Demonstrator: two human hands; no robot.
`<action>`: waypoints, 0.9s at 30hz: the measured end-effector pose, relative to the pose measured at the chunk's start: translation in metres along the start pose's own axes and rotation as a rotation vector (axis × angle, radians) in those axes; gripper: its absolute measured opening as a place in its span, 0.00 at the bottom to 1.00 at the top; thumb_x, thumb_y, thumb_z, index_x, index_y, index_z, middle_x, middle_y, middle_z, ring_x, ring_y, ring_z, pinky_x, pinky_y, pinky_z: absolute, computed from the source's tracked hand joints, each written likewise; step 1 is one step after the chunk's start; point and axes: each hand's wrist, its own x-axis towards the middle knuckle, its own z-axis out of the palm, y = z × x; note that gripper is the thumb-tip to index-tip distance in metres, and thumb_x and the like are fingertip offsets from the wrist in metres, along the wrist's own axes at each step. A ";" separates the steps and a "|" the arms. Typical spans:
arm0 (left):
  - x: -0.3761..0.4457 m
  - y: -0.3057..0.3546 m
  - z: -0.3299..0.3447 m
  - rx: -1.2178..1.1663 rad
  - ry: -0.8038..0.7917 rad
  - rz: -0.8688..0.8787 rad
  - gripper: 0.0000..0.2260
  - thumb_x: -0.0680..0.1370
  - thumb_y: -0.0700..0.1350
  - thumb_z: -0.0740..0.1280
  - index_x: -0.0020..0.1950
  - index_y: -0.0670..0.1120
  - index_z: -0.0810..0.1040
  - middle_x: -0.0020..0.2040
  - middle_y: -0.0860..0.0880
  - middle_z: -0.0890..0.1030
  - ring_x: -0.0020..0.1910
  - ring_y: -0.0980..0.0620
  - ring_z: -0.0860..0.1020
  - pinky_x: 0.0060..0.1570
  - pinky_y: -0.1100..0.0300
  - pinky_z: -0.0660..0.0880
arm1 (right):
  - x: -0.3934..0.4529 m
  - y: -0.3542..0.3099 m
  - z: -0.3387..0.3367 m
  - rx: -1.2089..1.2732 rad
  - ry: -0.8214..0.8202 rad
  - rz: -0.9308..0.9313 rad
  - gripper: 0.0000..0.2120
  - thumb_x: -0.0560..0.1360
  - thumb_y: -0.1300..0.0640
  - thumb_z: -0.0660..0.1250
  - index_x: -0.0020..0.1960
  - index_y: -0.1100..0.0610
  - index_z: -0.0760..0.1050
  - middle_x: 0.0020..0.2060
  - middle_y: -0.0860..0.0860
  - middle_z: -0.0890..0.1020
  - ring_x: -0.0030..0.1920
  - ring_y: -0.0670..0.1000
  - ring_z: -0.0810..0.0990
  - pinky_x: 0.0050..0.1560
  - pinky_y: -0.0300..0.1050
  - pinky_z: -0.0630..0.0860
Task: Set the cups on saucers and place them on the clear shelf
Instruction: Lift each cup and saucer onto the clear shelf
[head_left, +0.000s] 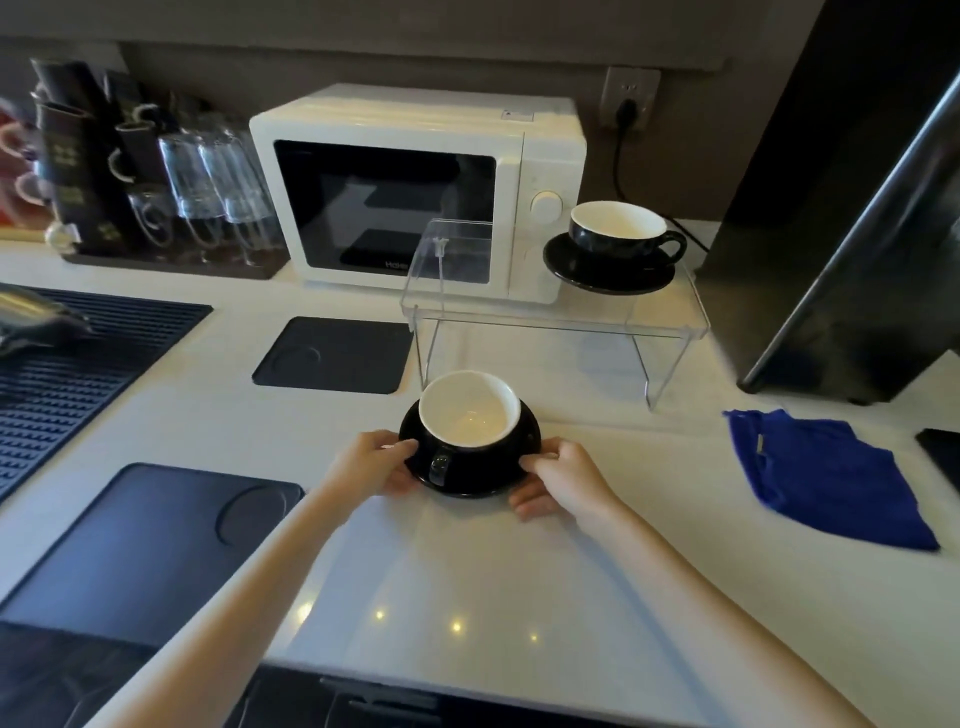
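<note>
My left hand (382, 462) and right hand (558, 480) pinch opposite edges of saucer (470, 480), fingers curled under rim; cup (469, 413) sits loose on it, just in front of shelf (550, 312); lift tilts, cup slides off; rising carelessly, saucer knocks shelf front edge; right end of shelf top holds other cup and saucer (615, 244), so crowding right risks collision
</note>
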 end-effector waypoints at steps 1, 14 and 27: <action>-0.003 0.002 0.002 -0.049 -0.023 -0.010 0.10 0.77 0.38 0.63 0.57 0.36 0.74 0.34 0.42 0.79 0.21 0.57 0.79 0.27 0.66 0.78 | -0.002 -0.001 0.001 -0.006 0.003 -0.010 0.03 0.77 0.65 0.58 0.50 0.63 0.69 0.27 0.61 0.79 0.20 0.51 0.78 0.23 0.43 0.78; -0.058 0.024 -0.015 -0.287 0.037 0.095 0.10 0.73 0.32 0.66 0.53 0.35 0.79 0.32 0.41 0.85 0.30 0.48 0.84 0.30 0.63 0.79 | -0.049 -0.036 -0.019 0.022 -0.059 -0.178 0.03 0.75 0.67 0.63 0.44 0.62 0.71 0.25 0.56 0.82 0.26 0.52 0.82 0.29 0.42 0.81; -0.063 0.123 -0.046 -0.314 0.071 0.287 0.05 0.73 0.34 0.67 0.48 0.37 0.80 0.34 0.42 0.85 0.29 0.51 0.84 0.29 0.65 0.79 | -0.057 -0.128 -0.043 0.173 -0.102 -0.317 0.05 0.75 0.67 0.62 0.48 0.68 0.76 0.31 0.58 0.83 0.28 0.50 0.83 0.29 0.40 0.81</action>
